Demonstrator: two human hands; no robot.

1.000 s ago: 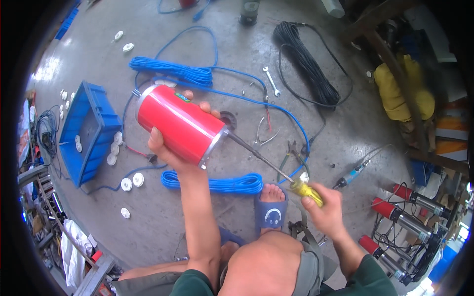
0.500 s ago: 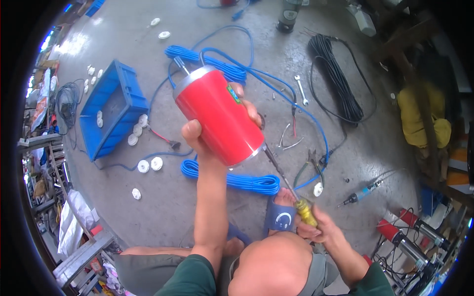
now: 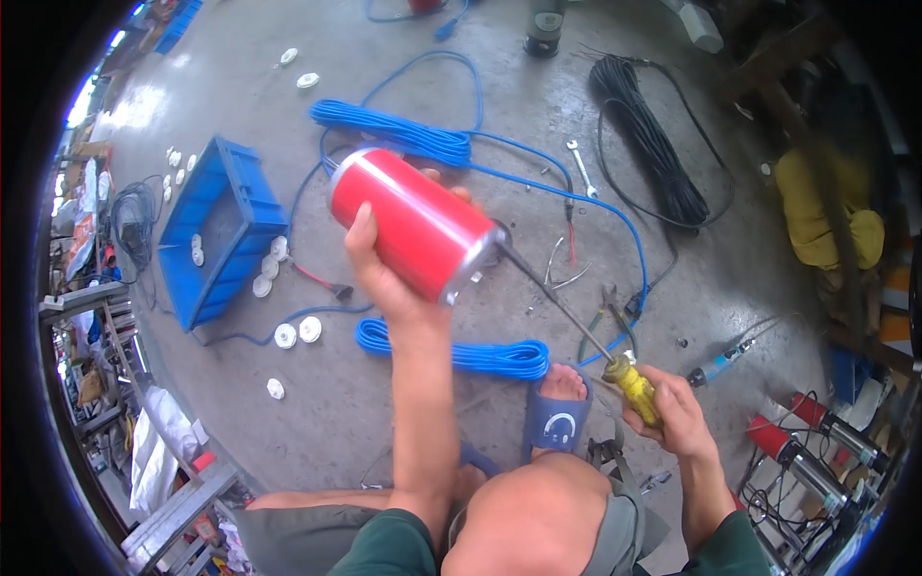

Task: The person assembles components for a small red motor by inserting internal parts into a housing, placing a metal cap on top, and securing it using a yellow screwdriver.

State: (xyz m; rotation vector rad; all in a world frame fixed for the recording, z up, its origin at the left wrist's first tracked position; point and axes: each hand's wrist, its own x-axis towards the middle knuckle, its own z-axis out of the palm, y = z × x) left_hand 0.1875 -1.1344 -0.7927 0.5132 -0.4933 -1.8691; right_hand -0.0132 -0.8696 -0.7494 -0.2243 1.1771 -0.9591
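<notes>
Left hand [image 3: 384,278] wrapped under red metal cylinder [image 3: 415,223], likely heavy, smooth, rigid. Right hand [image 3: 677,415] clenched on yellow-handled screwdriver [image 3: 576,322], tip at cylinder's end.

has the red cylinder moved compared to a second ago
Cannot tell. The head camera itself shifted, so the blue crate slid in the view too; the red cylinder sits beside it much as before, gripped by the left hand.

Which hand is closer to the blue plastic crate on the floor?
Left. The left hand, gripping the red cylinder, is just right of the blue crate; the right hand is farther right.
</notes>
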